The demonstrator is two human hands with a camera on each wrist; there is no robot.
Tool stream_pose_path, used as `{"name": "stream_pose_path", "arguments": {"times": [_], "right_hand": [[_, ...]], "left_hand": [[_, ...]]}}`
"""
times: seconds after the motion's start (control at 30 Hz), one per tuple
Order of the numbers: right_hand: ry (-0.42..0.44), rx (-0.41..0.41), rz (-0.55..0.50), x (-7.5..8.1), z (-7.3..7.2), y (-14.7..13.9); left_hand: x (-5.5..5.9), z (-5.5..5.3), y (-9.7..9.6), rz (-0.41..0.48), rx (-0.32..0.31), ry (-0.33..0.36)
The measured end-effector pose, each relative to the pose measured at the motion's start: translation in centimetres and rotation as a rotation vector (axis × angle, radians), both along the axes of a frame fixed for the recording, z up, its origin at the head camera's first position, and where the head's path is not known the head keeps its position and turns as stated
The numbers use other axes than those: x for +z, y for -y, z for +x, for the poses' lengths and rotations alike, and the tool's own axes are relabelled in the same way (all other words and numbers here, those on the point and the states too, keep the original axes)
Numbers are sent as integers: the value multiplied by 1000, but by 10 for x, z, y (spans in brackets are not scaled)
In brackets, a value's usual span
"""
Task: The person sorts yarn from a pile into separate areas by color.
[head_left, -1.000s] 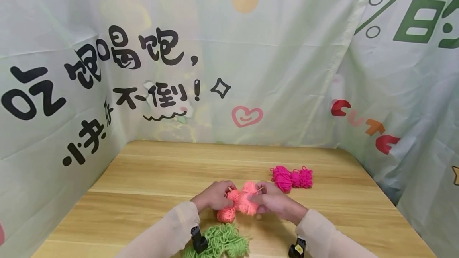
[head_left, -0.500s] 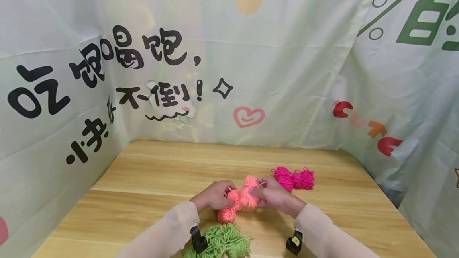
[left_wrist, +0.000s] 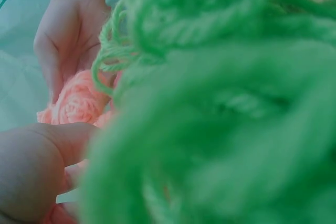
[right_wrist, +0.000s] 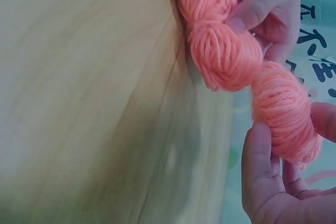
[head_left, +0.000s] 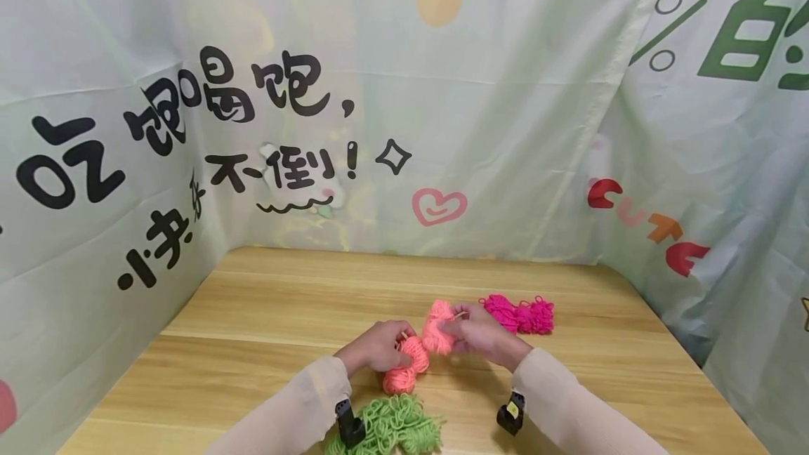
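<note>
My left hand grips a coral yarn skein that is pinched in at the middle into two lobes. Beside it my right hand holds another coral yarn bundle, raised a little over the table. In the right wrist view the thumb and fingers curl round this right bundle, whose upper end meets the left skein; whether a strand joins them I cannot tell. Loops of green yarn block most of the left wrist view, hiding much of the left hand.
A green yarn heap lies at the table's near side, by the left forearm. Behind the right hand lies a magenta yarn skein. The wooden table is enclosed by a printed cloth curtain at the back and sides.
My right hand has moved away from me, carrying its coral bundle up and apart from the left skein. The left hand has stayed almost where it was.
</note>
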State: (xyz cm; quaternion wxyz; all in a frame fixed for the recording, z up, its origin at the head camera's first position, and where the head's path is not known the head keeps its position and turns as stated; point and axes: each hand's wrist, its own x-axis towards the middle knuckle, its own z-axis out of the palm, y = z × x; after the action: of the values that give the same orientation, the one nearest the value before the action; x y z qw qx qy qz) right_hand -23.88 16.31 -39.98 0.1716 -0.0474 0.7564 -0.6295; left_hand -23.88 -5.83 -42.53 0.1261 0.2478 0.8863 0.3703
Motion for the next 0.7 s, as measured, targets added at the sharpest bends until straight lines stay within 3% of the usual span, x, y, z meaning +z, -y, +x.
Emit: {"name": "stream_pose_path", "arguments": {"times": [0.7], "right_hand": [[10,-96,-32,-10,-29,9]], "left_hand": [[2,0,-2,-5,-7,-5]]}}
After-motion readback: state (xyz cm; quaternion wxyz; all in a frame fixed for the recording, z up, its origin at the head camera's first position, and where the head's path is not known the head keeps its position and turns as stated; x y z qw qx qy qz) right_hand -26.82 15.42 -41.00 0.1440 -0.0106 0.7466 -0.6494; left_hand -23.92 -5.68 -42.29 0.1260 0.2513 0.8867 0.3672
